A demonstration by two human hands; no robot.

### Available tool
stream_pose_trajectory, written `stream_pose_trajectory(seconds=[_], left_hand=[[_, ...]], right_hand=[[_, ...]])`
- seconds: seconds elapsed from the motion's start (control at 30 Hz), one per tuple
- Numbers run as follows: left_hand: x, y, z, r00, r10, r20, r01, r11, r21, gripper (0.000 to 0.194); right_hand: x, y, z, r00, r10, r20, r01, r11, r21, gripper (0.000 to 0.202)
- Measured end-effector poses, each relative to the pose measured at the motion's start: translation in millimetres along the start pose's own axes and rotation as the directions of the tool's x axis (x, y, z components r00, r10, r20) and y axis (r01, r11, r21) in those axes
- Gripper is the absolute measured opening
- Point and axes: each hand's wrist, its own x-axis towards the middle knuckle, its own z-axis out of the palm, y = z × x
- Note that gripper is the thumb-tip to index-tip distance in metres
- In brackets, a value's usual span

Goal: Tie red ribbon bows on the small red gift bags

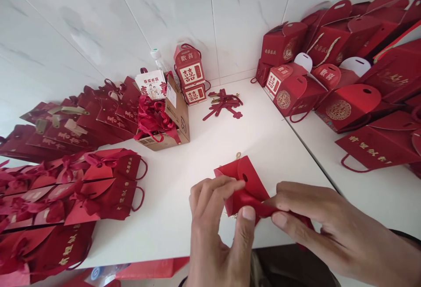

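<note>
A small red gift box (255,171) with a rounded flap and a hole in the top stands at the table's front edge. My right hand (315,221) pinches a red satin ribbon (263,209) between thumb and fingertips at the box's near right; its tail trails below the palm. At the box's left side is my left hand (217,225), index finger stretched over the lid and thumb apart from it near the front. No grip shows between them. A gold charm (238,155) lies just behind the box. My fingers partly cover its left and front sides.
A cardboard carton (177,116) holds red ribbons (154,118) and printed cards (151,83). Dark red tasselled strips (225,104) lie near the wall. Ribbon-tied boxes (105,195) stand in rows at left; more red boxes (342,107) crowd the right beyond a table seam.
</note>
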Motion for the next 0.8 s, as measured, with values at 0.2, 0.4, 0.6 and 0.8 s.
stream_pose_trajectory(seconds=[0.2,0.4,0.6,0.8], left_hand=[[2.7,3.5,1.6,1.0,0.028,-0.011,-0.028,0.999,-0.04,0.01],[2.2,-0.6,10.6,0.998,0.058,-0.031,-0.056,0.996,0.075,0.011],[12.6,-22.4,10.9,0.984,0.178,-0.001,-0.159,0.879,0.449,0.026],[17.9,-23.2,16.5,0.974,0.211,0.078,-0.215,0.777,0.591,0.026]], right_hand=[[3.6,-2.0,-3.2,0.992,0.125,0.034,-0.128,0.982,0.14,0.03],[16.1,-2.5,-4.8,0.961,0.268,0.064,-0.275,0.919,0.282,0.032],[33.4,5.6,-13.4,0.937,0.347,-0.047,-0.336,0.928,0.164,0.031],[48.2,6.6,-14.5,0.939,0.343,-0.034,-0.342,0.939,0.03,0.026]])
